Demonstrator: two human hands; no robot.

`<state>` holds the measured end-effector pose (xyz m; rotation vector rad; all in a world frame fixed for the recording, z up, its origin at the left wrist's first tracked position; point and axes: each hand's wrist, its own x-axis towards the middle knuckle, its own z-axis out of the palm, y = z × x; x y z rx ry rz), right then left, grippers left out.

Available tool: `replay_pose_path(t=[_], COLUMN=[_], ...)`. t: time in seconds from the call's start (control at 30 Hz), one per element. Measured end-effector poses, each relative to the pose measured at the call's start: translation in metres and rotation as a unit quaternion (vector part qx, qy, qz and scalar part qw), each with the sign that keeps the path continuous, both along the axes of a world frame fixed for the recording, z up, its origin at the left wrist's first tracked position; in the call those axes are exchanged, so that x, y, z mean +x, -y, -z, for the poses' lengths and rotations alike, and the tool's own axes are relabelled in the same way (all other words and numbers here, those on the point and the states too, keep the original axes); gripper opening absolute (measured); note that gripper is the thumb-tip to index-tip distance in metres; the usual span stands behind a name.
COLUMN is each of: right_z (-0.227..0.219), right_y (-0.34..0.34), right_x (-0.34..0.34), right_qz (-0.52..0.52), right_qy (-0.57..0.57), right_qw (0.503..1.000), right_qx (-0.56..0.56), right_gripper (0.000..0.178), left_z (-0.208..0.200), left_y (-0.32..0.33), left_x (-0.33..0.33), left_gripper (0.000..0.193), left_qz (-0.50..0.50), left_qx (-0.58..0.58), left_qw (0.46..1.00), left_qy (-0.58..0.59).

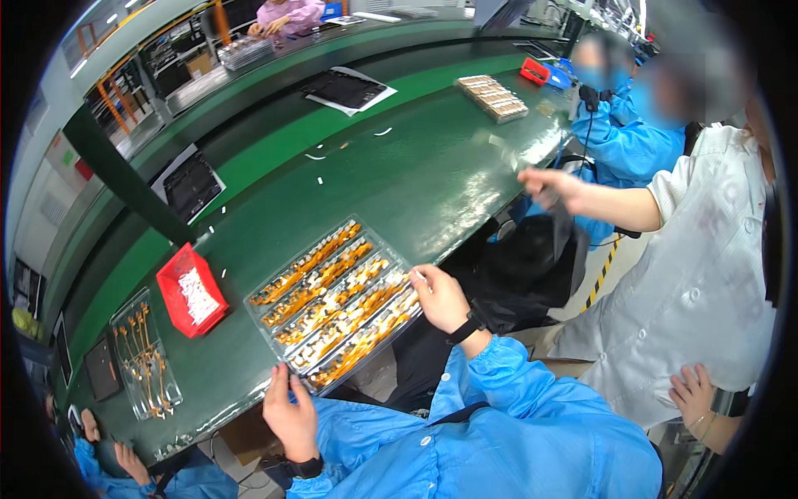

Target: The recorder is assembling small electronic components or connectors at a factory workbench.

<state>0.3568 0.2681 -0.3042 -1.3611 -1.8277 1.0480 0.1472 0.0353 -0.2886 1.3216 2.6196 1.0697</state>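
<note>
A clear plastic tray [347, 221] lies before me, its near part reaching over the table's front edge. Slanting rows of orange flex cables [328, 270] with white pieces fill its compartments. My left hand [291, 414] is at the tray's near left corner, thumb and fingers closed about the rim. At the right side my right hand [443, 301] has its thumb and fingertips closed on the tray's edge. A black band circles each wrist. Left of the tray stands a red bin [178, 293] holding small white pieces [196, 298].
A second clear tray [169, 384] with sparse orange cables lies at left. White scraps dot the green table [274, 208]. At far right are a stacked pack [492, 98] and a small red box [534, 71]. A person in white [673, 283] stands close at right; others in blue sit nearby.
</note>
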Motion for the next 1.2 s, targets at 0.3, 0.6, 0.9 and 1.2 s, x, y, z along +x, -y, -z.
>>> replay_pose_path(t=[0.3, 0.6, 0.9, 1.2], right_z=[-0.024, -0.006, 0.000, -0.016], right_y=[-0.044, -0.066, 0.048, -0.001], right_x=[-0.040, -0.043, -0.039, -0.066], right_qz=[-0.047, -0.125, -0.190, -0.294], right_qy=[0.172, 0.001, 0.122, 0.171], right_qw=[0.963, 0.983, 0.959, 0.929], right_qx=[0.203, 0.136, 0.171, 0.142], right_gripper=[0.027, 0.041, 0.067, 0.057], left_z=[-0.002, -0.017, 0.008, 0.004], left_y=[0.012, 0.005, 0.004, 0.028], left_x=[0.058, -0.007, -0.060, -0.026], left_gripper=[0.047, 0.040, 0.071, 0.038], left_qz=[0.064, 0.080, 0.053, 0.051], left_qx=[-0.034, 0.046, 0.006, 0.077], left_qw=[0.997, 0.996, 0.998, 0.994], left_qy=[-0.035, -0.016, 0.024, -0.051])
